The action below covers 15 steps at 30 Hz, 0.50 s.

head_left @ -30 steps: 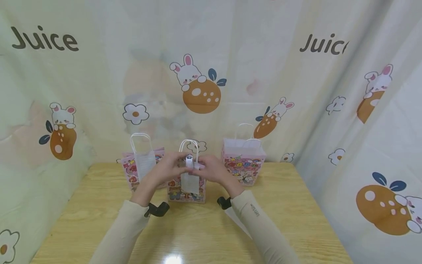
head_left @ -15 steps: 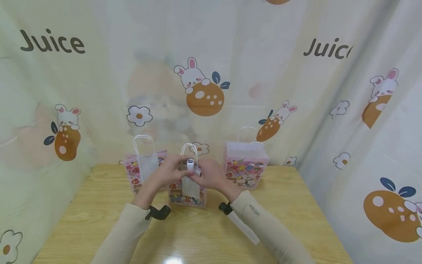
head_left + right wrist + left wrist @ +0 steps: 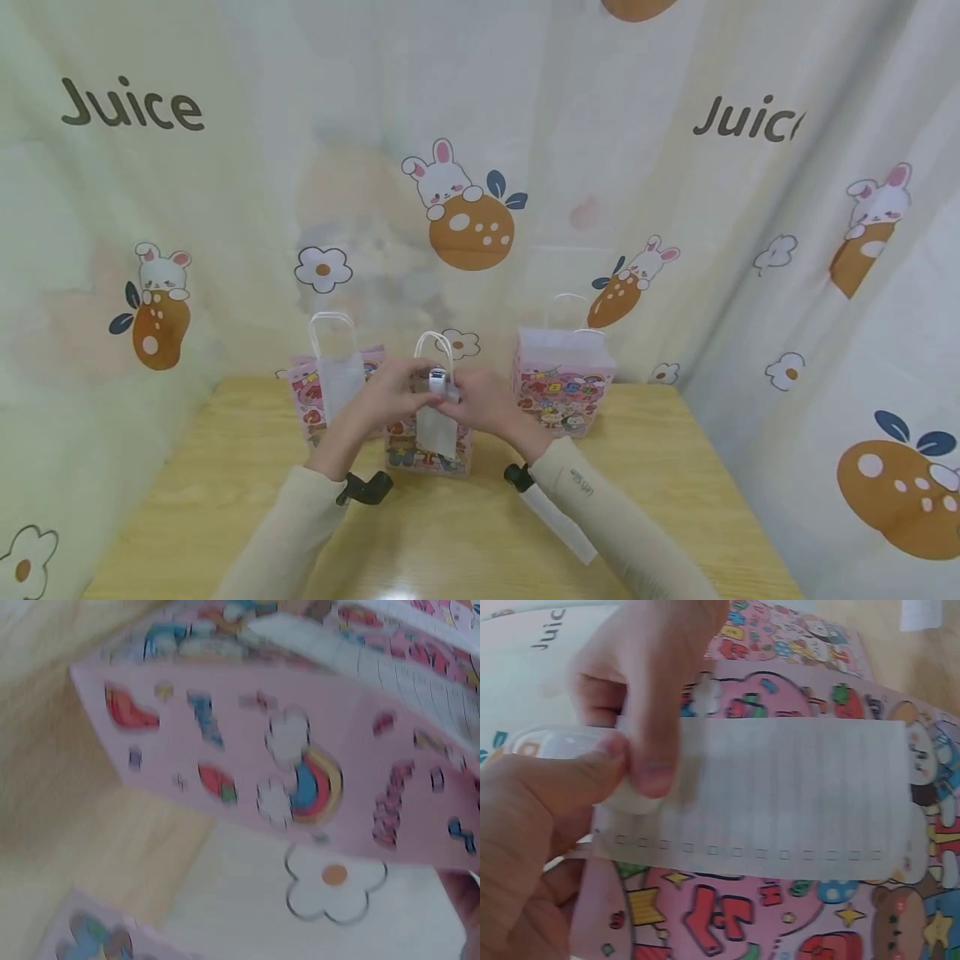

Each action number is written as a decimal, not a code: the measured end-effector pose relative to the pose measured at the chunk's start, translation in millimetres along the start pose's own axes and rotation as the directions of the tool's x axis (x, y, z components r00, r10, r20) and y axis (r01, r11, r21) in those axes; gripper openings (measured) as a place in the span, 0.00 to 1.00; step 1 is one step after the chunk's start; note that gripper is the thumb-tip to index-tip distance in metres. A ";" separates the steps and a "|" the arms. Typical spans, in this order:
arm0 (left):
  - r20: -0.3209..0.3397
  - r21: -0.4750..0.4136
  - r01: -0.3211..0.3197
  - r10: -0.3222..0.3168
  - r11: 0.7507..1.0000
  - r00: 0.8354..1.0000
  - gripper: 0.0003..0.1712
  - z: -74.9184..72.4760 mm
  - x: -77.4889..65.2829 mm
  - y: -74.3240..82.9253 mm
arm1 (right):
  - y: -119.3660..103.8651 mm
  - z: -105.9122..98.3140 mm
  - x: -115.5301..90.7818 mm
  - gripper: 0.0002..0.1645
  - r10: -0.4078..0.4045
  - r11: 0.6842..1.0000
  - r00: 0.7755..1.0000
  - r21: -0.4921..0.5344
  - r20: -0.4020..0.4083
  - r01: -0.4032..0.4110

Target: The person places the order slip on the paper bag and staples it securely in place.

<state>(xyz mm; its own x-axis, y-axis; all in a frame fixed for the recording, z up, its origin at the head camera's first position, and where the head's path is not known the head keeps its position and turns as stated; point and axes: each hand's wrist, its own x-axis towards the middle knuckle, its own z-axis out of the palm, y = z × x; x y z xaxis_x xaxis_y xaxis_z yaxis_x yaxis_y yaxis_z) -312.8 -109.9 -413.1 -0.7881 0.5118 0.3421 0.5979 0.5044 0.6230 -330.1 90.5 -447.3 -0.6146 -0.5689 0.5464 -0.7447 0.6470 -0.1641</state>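
On the near side of both hands, the wooden table (image 3: 450,533) is stretching toward the person; left bag (image 3: 306,396) and right bag (image 3: 566,396) are flanking them. Angled inward, the left hand (image 3: 388,393) and right hand (image 3: 483,402) are pinching a white device (image 3: 438,382) atop the middle bag (image 3: 431,465). Only the left wrist view is showing boxes edging the slip (image 3: 780,795).

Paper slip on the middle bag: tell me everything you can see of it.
The slip is a white, papery rectangle with ruled crosswise lines and small boxes along one long edge. It hangs lengthwise over the front of the pink bag, its top at a small white device held by the left hand and right hand.
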 end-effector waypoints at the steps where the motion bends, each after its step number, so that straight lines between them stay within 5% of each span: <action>1: 0.004 0.008 0.008 -0.008 1.000 1.000 0.20 0.6 -0.9 0.8 | 0.1 -2.5 -0.2 0.19 0.030 1.000 0.999 0.001 0.043 -0.030; 7: -0.008 0.029 0.026 -0.026 0.999 1.000 0.23 -1.4 -6.7 3.6 | 1.5 -10.5 0.1 0.26 0.177 0.970 0.961 0.125 0.212 -0.207; 15: -0.128 -0.154 -0.075 0.055 0.985 0.990 0.23 -7.3 -13.0 6.3 | 3.0 -7.6 -4.8 0.14 0.247 0.916 0.960 0.292 0.132 -0.276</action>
<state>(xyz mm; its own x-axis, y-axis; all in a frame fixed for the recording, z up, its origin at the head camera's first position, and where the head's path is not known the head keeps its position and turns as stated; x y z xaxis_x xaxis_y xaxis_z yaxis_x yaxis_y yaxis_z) -299.9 -118.4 -408.6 -0.7662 0.4455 0.4631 0.6254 0.3513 0.6968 -327.4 99.0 -444.2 -0.8085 -0.4527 0.3759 -0.5882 0.6012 -0.5410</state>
